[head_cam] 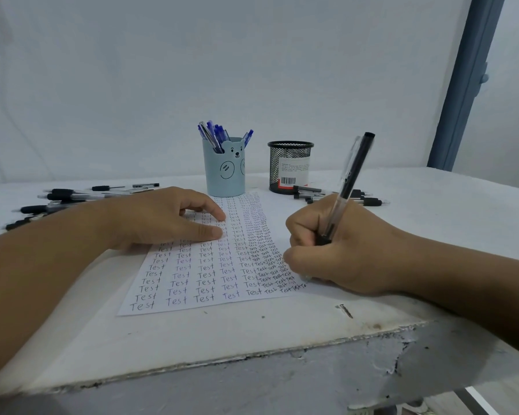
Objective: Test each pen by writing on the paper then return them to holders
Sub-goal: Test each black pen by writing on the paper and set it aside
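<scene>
Right hand: At right of centre, the right hand (pixel 339 250) grasps a clear-barrelled black pen (pixel 349 181), fingers curled round its lower grip. The pen leans up and to the right, its black cap end standing well above the knuckles. Its tip is hidden under the hand, at the sheet's lower right edge.

Left hand: Left of centre, the left hand (pixel 168 217) lies released and flat, its straight fingers pressing on the upper left part of the sheet.

Paper: A white paper (pixel 210 280) lies at centre frame on the table, running from the blue holder toward the near edge. Columns of the handwritten word "Test" fill it, crowded and overlapping down the right side.

Blue holder: A pale blue holder (pixel 224 172) with a bear face stands upright at upper centre, just behind the sheet's far end. Blue pens (pixel 213 136) stick out of its top.

Mesh holder: A black mesh holder (pixel 289 166) with a barcode label stands upright to the right of the blue one, apart from it. No pens show above its rim.

Loose pens, left: Black loose pens (pixel 60 199) lie scattered on the table at middle left, beyond the left forearm.

Loose pens, right: More black pens (pixel 312 194) lie in a small heap at the foot of the mesh holder, behind the writing hand.

Table: A white table (pixel 252 330) with a chipped, worn near edge fills the lower frame.
</scene>
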Tool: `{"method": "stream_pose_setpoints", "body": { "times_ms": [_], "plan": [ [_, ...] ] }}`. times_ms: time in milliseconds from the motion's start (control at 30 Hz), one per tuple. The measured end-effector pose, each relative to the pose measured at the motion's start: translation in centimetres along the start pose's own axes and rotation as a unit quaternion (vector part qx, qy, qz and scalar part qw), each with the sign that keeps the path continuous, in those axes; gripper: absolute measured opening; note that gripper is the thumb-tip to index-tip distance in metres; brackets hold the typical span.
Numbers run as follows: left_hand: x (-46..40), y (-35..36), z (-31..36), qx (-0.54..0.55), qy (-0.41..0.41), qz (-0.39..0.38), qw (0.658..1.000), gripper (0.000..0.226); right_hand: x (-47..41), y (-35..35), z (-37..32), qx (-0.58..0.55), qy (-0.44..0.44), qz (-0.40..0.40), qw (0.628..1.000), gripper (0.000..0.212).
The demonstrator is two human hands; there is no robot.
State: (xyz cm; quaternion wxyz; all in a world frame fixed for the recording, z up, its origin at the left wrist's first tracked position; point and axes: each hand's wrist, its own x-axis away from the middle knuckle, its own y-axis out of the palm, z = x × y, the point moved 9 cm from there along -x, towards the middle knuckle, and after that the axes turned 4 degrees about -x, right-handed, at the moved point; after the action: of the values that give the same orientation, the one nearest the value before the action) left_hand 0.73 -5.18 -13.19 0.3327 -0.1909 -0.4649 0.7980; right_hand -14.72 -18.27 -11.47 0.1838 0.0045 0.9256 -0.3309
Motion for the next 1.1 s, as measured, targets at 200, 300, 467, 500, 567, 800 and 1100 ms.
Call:
{"method": "stream_pose_setpoints", "body": {
  "times_ms": [200,300,467,500,567,800,1100],
  "plan": [
    [0.02,-0.06,-0.23,0.002,-0.001,0.001,1.0,0.047,-0.04,0.16,-0.03,-0.001,-0.003,-0.012,1.0,0.034],
    [0.06,-0.06,-0.29,0.0,-0.003,0.001,1.0,0.047,-0.08,0.11,-0.07,0.001,-0.007,-0.011,1.0,0.036],
    [0.1,0.09,-0.08,0.002,-0.003,-0.004,1.0,0.047,0.05,-0.21,-0.14,0.003,-0.014,0.008,1.0,0.035],
    [0.13,0.07,-0.14,0.002,-0.003,-0.002,1.0,0.047,0.05,-0.18,-0.2,0.008,-0.017,0.009,1.0,0.035],
    [0.1,-0.02,-0.24,0.0,-0.003,0.002,1.0,0.049,-0.01,-0.07,-0.2,0.008,-0.017,0.005,1.0,0.035],
    [0.06,0.02,-0.21,0.0,-0.003,-0.003,1.0,0.047,-0.14,-0.16,0.14,-0.009,-0.014,-0.001,1.0,0.036],
    [0.03,0.03,-0.3,-0.005,-0.005,-0.005,1.0,0.043,-0.1,0.02,-0.01,0.005,-0.02,0.0,1.0,0.034]
  ]
}}
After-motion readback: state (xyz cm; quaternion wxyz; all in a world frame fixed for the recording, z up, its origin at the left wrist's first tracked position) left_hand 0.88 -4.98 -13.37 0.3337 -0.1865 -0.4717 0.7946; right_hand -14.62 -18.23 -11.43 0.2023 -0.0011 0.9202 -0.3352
